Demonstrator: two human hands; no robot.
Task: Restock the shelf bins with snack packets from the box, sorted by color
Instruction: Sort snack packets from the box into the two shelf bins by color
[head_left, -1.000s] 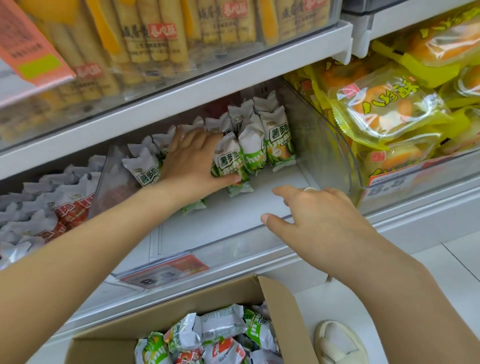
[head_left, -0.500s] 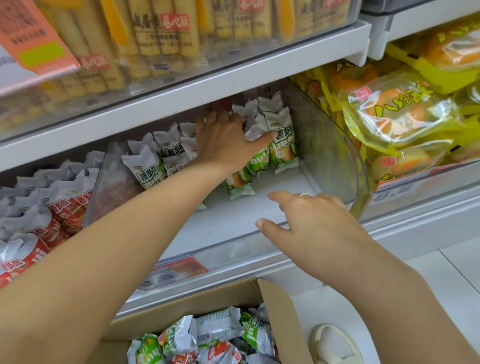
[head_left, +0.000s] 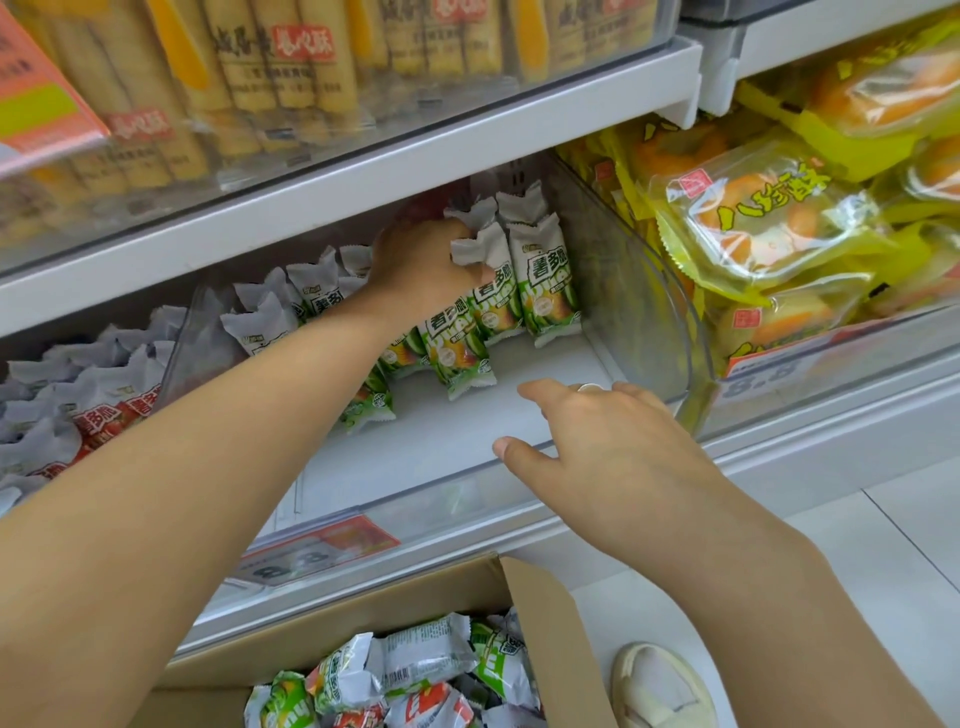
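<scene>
Starting at the left, the red packets (head_left: 98, 415) lay heaped in their own bin, untouched by either hand. Just right of them, across a clear divider, sat the green bin (head_left: 639, 312), with green packets (head_left: 545, 280) stood upright in rows along its back and its front floor bare. A second before, the left hand (head_left: 426, 270) had rested flat on packets near the bin's left-centre; half a second before, it had slid rightward and deeper; now it was at the back right of the row, fingers curled among the white crimped tops, apparently gripping or pressing one packet into line. Whether it truly pinched that packet or only pushed it, the view did not settle, since the fingertips were buried in wrappers. That shift suggested the row was being tidied and packed back to free room for more stock.

Further right, the right hand (head_left: 597, 441) hovered over the bin's front lip, fingers loosely spread and holding nothing, much where it had been a second before. Below, the cardboard box (head_left: 545, 613) stood open with green and red packets mixed, so plenty of sorting likely remained. Beyond the green bin's right wall, yellow pastry bags (head_left: 753, 218) filled the neighbouring section.
</scene>
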